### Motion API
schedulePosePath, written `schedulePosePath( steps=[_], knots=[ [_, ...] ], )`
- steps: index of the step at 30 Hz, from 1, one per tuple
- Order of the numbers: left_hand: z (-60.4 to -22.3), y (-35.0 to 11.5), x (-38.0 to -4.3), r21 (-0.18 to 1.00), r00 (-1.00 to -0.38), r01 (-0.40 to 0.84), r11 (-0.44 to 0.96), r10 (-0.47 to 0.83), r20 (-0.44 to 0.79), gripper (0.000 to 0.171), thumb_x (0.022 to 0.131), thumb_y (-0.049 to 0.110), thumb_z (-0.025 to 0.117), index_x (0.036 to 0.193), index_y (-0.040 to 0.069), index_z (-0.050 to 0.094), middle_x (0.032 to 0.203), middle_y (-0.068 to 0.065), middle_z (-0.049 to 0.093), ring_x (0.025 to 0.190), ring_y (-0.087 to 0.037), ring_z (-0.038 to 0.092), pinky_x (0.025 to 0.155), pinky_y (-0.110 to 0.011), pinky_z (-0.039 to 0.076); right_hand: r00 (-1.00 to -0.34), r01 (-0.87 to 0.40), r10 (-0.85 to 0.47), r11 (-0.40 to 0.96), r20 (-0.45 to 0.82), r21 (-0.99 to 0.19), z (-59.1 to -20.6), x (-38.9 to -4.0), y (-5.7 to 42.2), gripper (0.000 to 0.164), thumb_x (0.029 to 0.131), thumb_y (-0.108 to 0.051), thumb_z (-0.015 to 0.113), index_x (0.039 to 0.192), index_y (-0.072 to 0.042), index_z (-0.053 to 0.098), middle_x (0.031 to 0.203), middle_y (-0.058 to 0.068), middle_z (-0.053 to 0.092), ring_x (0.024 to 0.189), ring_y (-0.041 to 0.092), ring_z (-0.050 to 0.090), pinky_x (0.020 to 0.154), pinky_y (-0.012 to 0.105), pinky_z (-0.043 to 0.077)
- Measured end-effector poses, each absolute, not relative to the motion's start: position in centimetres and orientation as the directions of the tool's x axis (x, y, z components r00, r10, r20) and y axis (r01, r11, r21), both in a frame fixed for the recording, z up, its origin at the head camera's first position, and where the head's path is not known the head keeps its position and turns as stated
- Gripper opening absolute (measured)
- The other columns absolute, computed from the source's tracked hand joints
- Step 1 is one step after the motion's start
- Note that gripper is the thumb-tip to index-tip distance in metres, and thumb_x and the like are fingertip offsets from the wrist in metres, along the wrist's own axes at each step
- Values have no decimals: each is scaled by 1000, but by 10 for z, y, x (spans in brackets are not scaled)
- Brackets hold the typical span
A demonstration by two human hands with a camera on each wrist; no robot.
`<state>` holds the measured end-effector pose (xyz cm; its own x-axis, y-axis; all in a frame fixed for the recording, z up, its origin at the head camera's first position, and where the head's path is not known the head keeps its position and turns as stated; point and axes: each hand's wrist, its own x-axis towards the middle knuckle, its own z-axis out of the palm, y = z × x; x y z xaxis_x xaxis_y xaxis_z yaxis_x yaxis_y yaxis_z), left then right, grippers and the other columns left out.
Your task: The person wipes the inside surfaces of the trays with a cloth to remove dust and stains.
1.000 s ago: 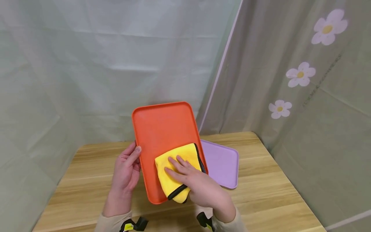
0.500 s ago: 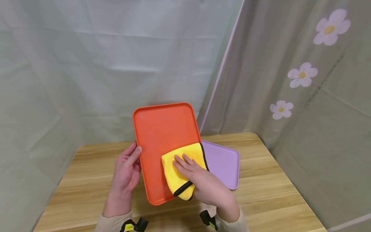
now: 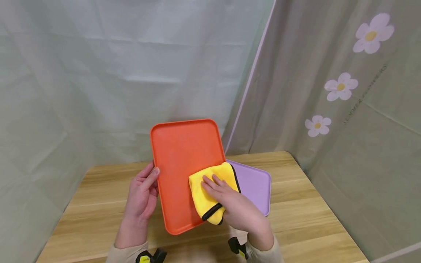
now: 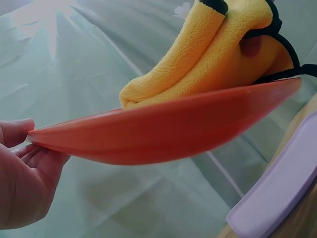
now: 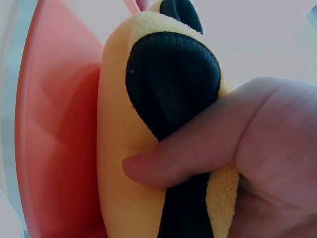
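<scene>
My left hand [image 3: 142, 199] holds an orange-red rectangular tray [image 3: 184, 146] by its left edge, thumb on the front side and fingers behind. The tray is raised above the table and tilted, its inner face toward me. Against the tray's lower right part my right hand [image 3: 233, 204] presses a folded yellow cloth [image 3: 198, 191] with black trim, fingers spread over it. The right wrist view shows the thumb [image 5: 193, 148] bent over the side of the folded cloth [image 5: 124, 114], gripping it. In the left wrist view the fluffy cloth [image 4: 193, 59] stands on the tray's face [image 4: 148, 134].
A purple tray [image 3: 254, 186] lies on the wooden table [image 3: 302, 219] behind and right of the orange one, partly covered by it and the cloth. Pale curtains [image 3: 131, 73] enclose the table at the back and sides, with flower prints on the right.
My right hand has slid the cloth rightward over the orange tray, so it now overhangs the right edge. The tray has dipped slightly; the left hand keeps its hold.
</scene>
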<state>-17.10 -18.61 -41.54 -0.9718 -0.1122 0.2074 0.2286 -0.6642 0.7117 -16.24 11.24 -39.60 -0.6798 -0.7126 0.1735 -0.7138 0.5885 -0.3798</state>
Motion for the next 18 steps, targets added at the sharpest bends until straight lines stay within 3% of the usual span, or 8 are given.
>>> schedulePosePath(
  steps=[18],
  knots=[
    [-414,-184,-171,676,-965,254,-692,-138,221,34,111,-2,52,136,6,74,118,-9,79,99,-18,79,83,-31,64,-633,-758,-753,554,180,-344,-397,-160,103,107,75,31,45,169,-17,32,176,-3,24,163,27,14,126,48,31]
  ],
)
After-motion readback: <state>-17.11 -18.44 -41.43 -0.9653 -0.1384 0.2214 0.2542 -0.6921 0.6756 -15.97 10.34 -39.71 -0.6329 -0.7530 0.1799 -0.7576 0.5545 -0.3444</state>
